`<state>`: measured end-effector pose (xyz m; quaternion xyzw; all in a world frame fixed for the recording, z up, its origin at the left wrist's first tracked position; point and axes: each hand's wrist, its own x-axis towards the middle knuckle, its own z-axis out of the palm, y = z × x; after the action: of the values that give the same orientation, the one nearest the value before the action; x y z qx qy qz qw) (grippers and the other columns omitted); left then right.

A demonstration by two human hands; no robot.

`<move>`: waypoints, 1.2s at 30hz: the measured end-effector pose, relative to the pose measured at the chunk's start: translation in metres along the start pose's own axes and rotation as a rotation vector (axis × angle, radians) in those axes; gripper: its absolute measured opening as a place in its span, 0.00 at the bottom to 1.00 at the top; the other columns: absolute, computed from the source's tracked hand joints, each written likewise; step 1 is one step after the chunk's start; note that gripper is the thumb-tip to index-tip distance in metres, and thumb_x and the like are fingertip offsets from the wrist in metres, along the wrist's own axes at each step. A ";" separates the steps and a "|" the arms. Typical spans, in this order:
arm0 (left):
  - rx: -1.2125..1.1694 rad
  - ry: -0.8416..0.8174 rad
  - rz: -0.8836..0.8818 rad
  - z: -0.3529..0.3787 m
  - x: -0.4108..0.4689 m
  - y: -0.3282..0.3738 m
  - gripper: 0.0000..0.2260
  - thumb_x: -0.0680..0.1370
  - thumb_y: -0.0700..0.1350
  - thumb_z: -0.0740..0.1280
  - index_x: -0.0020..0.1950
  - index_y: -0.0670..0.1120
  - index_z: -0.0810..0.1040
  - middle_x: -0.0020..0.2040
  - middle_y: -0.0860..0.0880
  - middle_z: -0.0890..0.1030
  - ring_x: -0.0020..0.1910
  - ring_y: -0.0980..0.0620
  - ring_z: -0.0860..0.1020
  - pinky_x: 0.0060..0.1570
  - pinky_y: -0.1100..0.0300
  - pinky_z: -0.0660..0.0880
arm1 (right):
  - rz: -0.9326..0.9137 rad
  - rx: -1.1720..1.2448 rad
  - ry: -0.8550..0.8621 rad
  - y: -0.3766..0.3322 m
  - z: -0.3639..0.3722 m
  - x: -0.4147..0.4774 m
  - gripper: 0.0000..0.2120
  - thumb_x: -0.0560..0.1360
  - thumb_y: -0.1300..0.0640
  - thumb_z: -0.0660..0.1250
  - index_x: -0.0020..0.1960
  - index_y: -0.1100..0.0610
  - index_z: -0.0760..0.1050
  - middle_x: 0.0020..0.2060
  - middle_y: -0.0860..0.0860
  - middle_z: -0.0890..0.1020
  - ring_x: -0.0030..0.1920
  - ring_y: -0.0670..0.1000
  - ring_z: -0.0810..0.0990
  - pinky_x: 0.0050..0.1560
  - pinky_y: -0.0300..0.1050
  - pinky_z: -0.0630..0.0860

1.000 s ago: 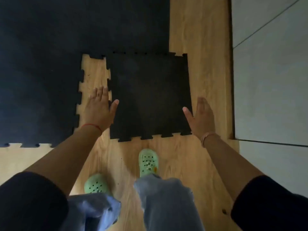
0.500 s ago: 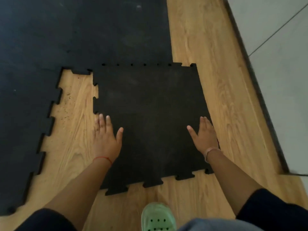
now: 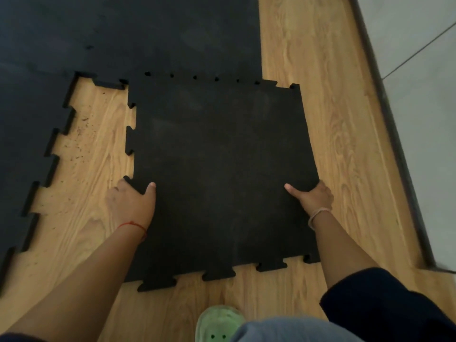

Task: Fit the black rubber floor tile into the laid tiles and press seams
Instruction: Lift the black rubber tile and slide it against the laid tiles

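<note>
A loose black rubber floor tile (image 3: 219, 174) with jigsaw-toothed edges lies on the wooden floor, its far edge against the laid tiles (image 3: 128, 38). A strip of bare wood separates its left edge from the laid tiles on the left (image 3: 22, 134). My left hand (image 3: 132, 203) grips the tile's left edge, thumb on top and fingers curled under. My right hand (image 3: 313, 196) grips the right edge the same way.
The wooden floor (image 3: 320, 99) runs along the right of the tile, up to a dark threshold strip (image 3: 394, 144) and pale floor tiles (image 3: 424, 95). Dark crumbs (image 3: 79, 134) dot the bare strip. A green clog (image 3: 219, 324) and grey trouser leg show at the bottom.
Both hands went from lying flat on top of the tile to gripping its left and right edges. The view has moved closer to the tile.
</note>
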<state>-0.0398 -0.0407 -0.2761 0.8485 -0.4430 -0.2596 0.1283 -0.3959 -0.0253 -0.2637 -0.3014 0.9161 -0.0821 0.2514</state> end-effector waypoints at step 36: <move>-0.456 0.258 -0.139 -0.144 0.082 -0.084 0.20 0.77 0.52 0.61 0.55 0.36 0.76 0.55 0.33 0.78 0.55 0.35 0.75 0.54 0.50 0.71 | 0.669 0.965 -0.421 -0.014 0.066 -0.086 0.34 0.72 0.51 0.68 0.72 0.59 0.59 0.72 0.60 0.62 0.71 0.63 0.60 0.71 0.63 0.55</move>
<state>0.1362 -0.0609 -0.2208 0.8521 -0.2938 -0.2507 0.3531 -0.2954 0.0143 -0.2811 0.1395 0.7515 -0.3423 0.5465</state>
